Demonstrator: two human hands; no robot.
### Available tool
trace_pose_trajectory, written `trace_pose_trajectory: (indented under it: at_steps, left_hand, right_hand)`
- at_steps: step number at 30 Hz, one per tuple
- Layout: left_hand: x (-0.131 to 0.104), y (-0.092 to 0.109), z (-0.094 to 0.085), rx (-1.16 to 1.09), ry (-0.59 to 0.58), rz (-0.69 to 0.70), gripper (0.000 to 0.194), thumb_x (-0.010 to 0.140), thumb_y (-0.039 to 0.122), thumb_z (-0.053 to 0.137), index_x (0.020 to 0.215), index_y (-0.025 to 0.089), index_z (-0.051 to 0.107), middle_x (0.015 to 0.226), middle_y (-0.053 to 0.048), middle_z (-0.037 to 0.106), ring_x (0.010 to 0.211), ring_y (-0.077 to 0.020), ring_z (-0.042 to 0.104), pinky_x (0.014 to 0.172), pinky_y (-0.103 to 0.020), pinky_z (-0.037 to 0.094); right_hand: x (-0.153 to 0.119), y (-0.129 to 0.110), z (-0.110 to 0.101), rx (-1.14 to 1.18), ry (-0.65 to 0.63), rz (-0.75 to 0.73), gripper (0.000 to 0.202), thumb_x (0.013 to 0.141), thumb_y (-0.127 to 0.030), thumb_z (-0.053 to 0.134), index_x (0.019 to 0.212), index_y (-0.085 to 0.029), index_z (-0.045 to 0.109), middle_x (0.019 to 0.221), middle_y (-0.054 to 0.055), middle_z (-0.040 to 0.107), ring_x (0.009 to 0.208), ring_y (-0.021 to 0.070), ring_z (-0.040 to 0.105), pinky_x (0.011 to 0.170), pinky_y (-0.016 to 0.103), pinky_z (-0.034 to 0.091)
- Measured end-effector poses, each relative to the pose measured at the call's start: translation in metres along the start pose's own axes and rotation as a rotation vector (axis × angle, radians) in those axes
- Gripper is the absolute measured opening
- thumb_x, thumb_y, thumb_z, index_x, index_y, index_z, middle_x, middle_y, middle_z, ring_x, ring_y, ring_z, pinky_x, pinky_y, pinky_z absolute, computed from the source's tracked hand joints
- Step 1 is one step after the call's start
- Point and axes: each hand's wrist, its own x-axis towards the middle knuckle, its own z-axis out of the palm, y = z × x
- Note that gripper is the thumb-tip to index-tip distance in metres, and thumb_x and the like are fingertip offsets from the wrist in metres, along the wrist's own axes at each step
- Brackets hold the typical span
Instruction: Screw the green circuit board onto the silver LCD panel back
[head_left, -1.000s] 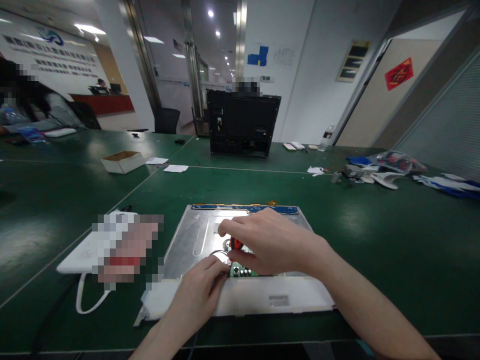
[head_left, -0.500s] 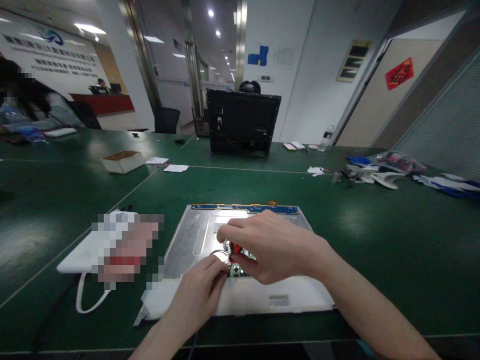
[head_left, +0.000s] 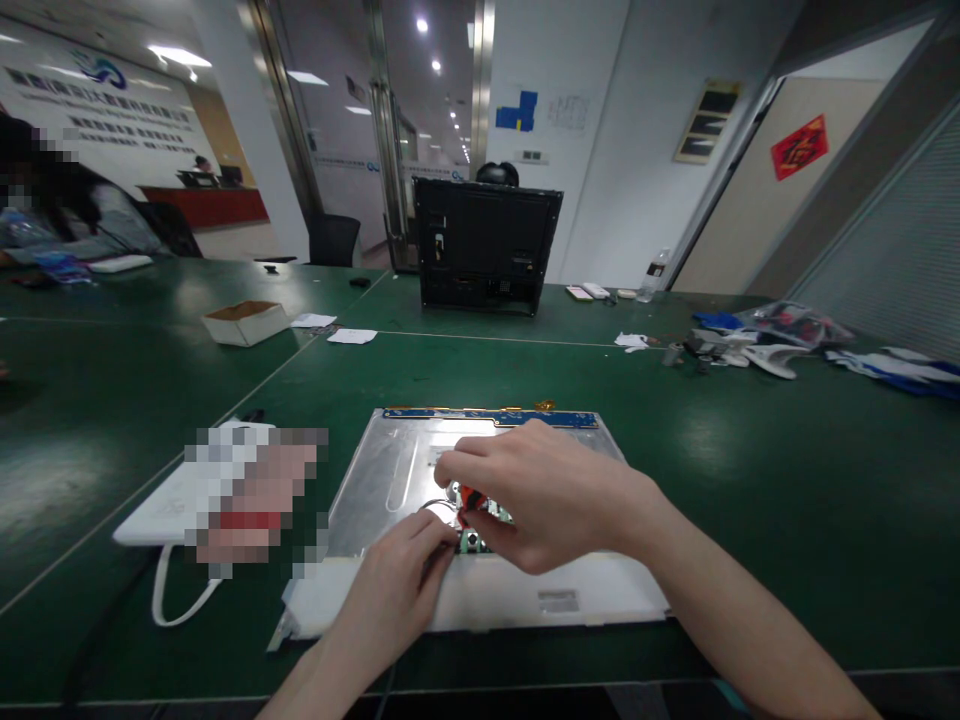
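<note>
A flat metal-backed display panel (head_left: 379, 475) lies on the table in front of me, with a narrow blue circuit board (head_left: 420, 414) along its far edge. Near its middle sits a small green circuit board (head_left: 472, 541), partly covered by my hands. My right hand (head_left: 536, 495) is closed round the red-and-black handle of a screwdriver (head_left: 471, 497), held over this board; its tip is hidden. At the board's left edge, my left hand (head_left: 409, 560) has its thumb and fingertips together, close to a dark thin cable (head_left: 436, 503). What those fingertips pinch is hidden.
A white device (head_left: 161, 505) with a looped white cable (head_left: 169, 600) lies left, beside a blurred reddish packet (head_left: 255, 520). Farther off stand an open box (head_left: 246, 325) and a black monitor-like housing (head_left: 487, 245). Loose parts and bags (head_left: 750, 345) lie right. Another person sits far left.
My right hand has turned very slightly with the screwdriver, whose handle shows at a slightly different angle. My left hand stays in place.
</note>
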Motion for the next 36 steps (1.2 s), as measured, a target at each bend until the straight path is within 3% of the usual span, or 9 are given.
trace_pose_trajectory:
  at_steps: [13,21,30,36]
  left_hand:
    - [-0.0005,-0.0012,0.0013,0.020,0.012,0.010,0.019,0.089,0.015,0.042,0.092,0.022,0.060,0.095,-0.006,0.063,0.087,-0.0195,0.060,0.076,-0.030,0.047]
    - [0.0003,-0.0001,0.0003,-0.003,0.004,0.009,0.017,0.089,0.016,0.043,0.090,0.022,0.059,0.096,-0.005,0.061,0.090,-0.0196,0.060,0.079,-0.031,0.047]
    - [-0.0003,0.0003,-0.0007,0.022,0.005,0.010,0.019,0.089,0.016,0.043,0.093,0.022,0.061,0.095,-0.005,0.063,0.088,-0.0196,0.060,0.077,-0.031,0.048]
    - [-0.0008,-0.0008,0.0011,0.028,0.017,0.013,0.019,0.089,0.017,0.043,0.094,0.021,0.060,0.099,-0.007,0.063,0.090,-0.0202,0.060,0.080,-0.033,0.049]
  right_hand:
    - [0.0026,0.0023,0.0028,-0.026,0.012,0.053,0.014,0.088,-0.028,0.049,0.098,-0.019,0.054,0.080,0.002,0.067,0.066,0.0136,0.055,0.054,0.026,0.024]
    - [0.0001,-0.0006,-0.0007,-0.006,0.003,-0.011,0.018,0.083,-0.023,0.049,0.100,-0.018,0.052,0.089,0.004,0.064,0.064,0.0128,0.050,0.051,0.026,0.024]
    - [0.0036,0.0019,0.0034,-0.035,0.014,0.058,0.015,0.089,-0.028,0.049,0.100,-0.019,0.053,0.084,0.003,0.067,0.066,0.0140,0.055,0.053,0.027,0.025]
    - [0.0009,0.0001,-0.0009,-0.016,0.001,0.007,0.017,0.086,-0.027,0.050,0.100,-0.018,0.053,0.089,0.004,0.065,0.067,0.0140,0.054,0.051,0.027,0.025]
